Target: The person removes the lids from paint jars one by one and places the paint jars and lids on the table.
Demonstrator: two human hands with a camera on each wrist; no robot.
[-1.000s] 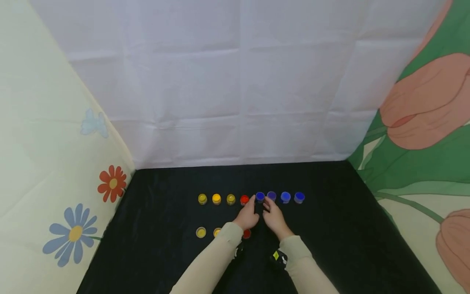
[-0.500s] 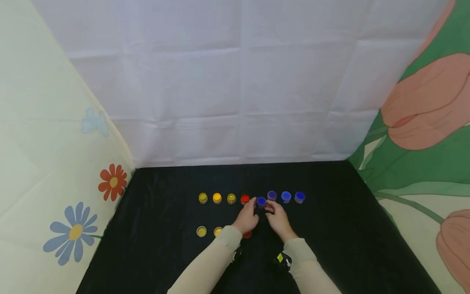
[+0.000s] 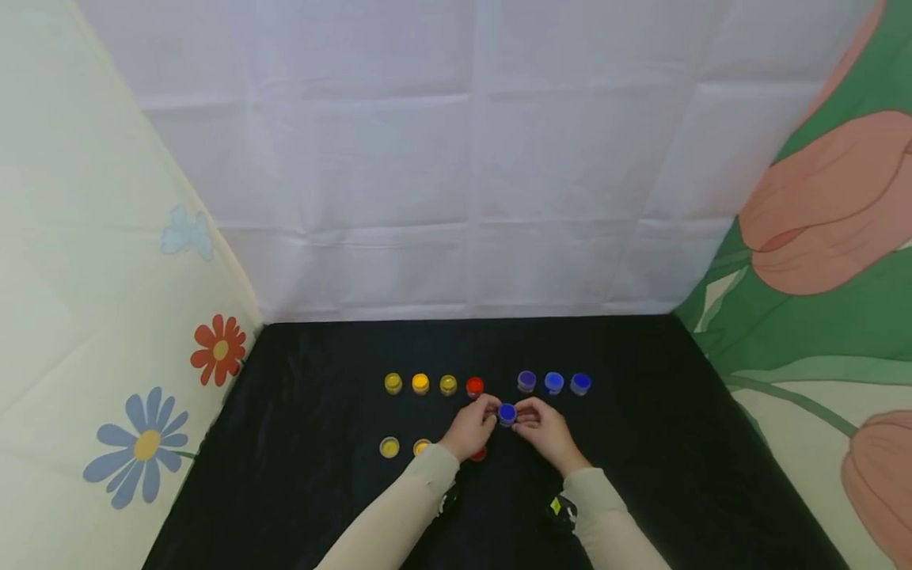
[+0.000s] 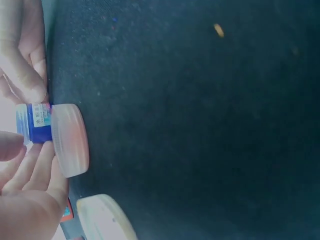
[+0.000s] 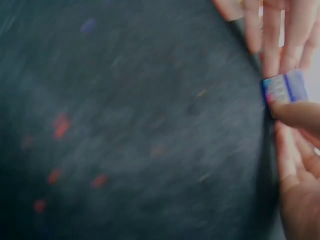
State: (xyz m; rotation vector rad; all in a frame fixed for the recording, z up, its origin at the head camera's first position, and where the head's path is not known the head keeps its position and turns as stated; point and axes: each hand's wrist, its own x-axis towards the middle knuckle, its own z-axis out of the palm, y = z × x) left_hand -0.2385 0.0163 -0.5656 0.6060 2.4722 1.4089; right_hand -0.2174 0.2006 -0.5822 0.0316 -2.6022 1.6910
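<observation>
Between both hands is a small blue paint jar (image 3: 507,414), with a printed label and a clear cap in the left wrist view. My left hand (image 3: 470,426) pinches its left side, my right hand (image 3: 547,431) its right side. From the right wrist view, the right thumb lies across the label of the jar (image 5: 280,92). A red paint jar (image 3: 475,385) stands just beyond the left fingers. To the right of the gap in the back row are a purple jar (image 3: 526,381) and two blue jars, the nearer one light blue (image 3: 553,383).
Yellow and orange jars (image 3: 420,384) continue the back row leftward. A nearer row holds a shallow yellow round piece (image 3: 389,447), an orange one (image 3: 422,447) and a red one (image 3: 479,454) partly behind the left arm. Black cloth (image 3: 321,491) covers the table; a white sheet (image 3: 456,158) hangs behind.
The blue jar has come out of the back row toward the body, held by both hands. The right hand has closed in on its side; the other jars stay put.
</observation>
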